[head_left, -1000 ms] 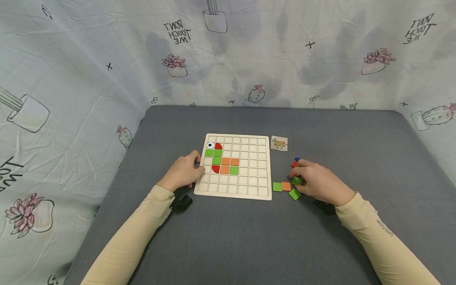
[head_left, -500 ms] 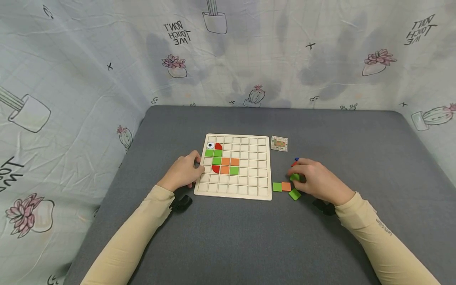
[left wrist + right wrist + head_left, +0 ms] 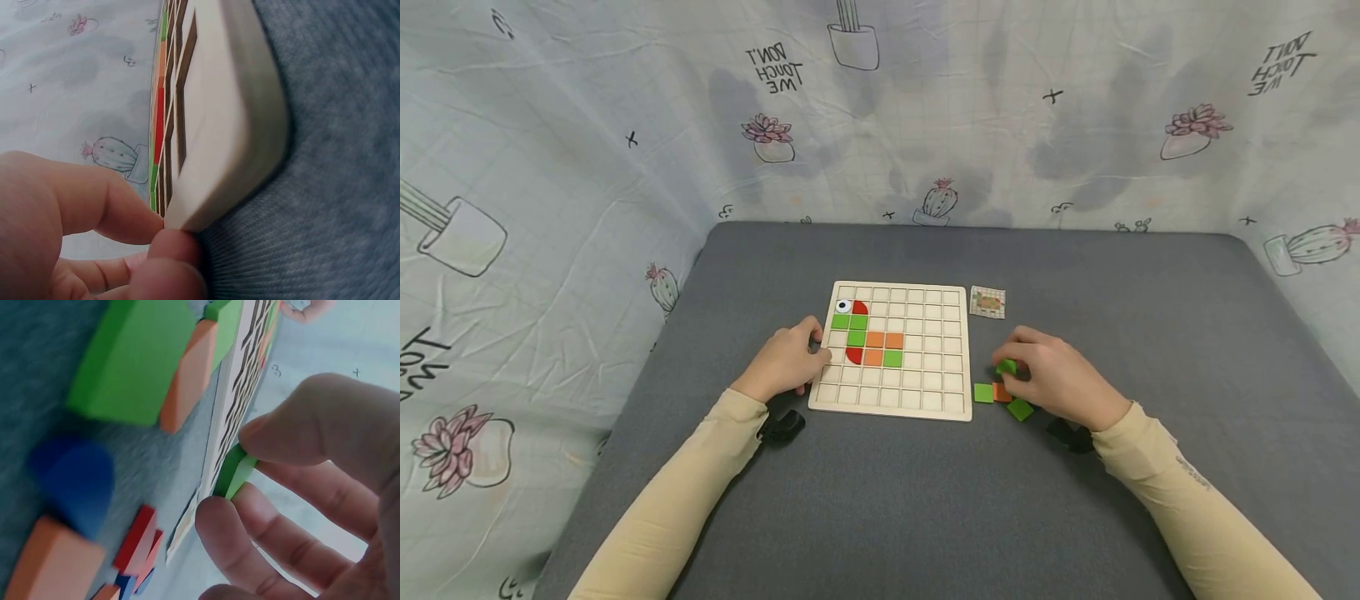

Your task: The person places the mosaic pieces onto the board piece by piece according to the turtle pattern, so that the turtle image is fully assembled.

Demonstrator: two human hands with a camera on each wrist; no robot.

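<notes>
My left hand (image 3: 782, 360) holds the left edge of a pale wooden grid board (image 3: 934, 402); in the left wrist view, its fingertips pinch the board's edge near a corner. On the board lie an eye tile (image 3: 843, 307), several green and orange square tiles (image 3: 873, 340) and two red rounded tiles (image 3: 853, 357). My right hand (image 3: 1063, 375) is to the right of the board. Between thumb and fingers it pinches a green square tile (image 3: 236, 472), lifted above the table. Beneath that hand are an orange tile (image 3: 1001, 393) and two green tiles (image 3: 1019, 409).
A small pattern card (image 3: 988, 302) lies beside the board's far right corner. The right wrist view shows a blue rounded tile (image 3: 74, 481), an orange tile (image 3: 53, 562) and red tiles (image 3: 136, 540) on the grey table (image 3: 880, 500). A patterned curtain (image 3: 880, 125) hangs behind.
My right hand has lifted the green tile and carried it a little leftward, toward the board. My left hand stays at the board's left edge.
</notes>
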